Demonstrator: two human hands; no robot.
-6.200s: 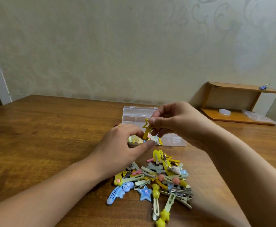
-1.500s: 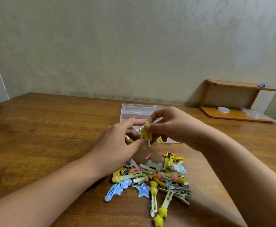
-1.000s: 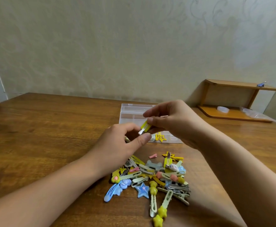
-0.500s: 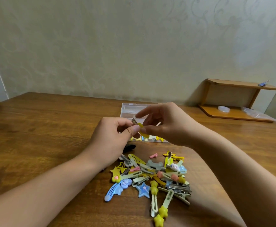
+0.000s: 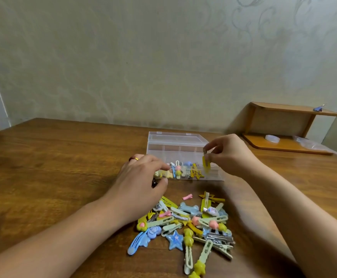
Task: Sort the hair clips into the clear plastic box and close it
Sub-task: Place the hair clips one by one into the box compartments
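Observation:
A clear plastic box [image 5: 175, 146] lies open on the wooden table, its lid folded back toward the wall. Several clips sit in its near compartments. My right hand [image 5: 228, 154] pinches a yellow hair clip [image 5: 206, 163] by its top, and the clip hangs over the box's right side. My left hand [image 5: 141, 177] rests at the box's near-left corner, fingers curled; whether they hold anything is hidden. A pile of colourful hair clips [image 5: 185, 223] lies on the table in front of the box, between my forearms.
A small wooden shelf [image 5: 287, 129] stands at the back right against the wall, with a roll of tape [image 5: 272, 138] on its lower board and a small blue clip [image 5: 318, 108] on top. The table's left edge runs at far left.
My hands have parted. The right one has carried the yellow clip right, over the box; the left has dropped to the box's near-left corner.

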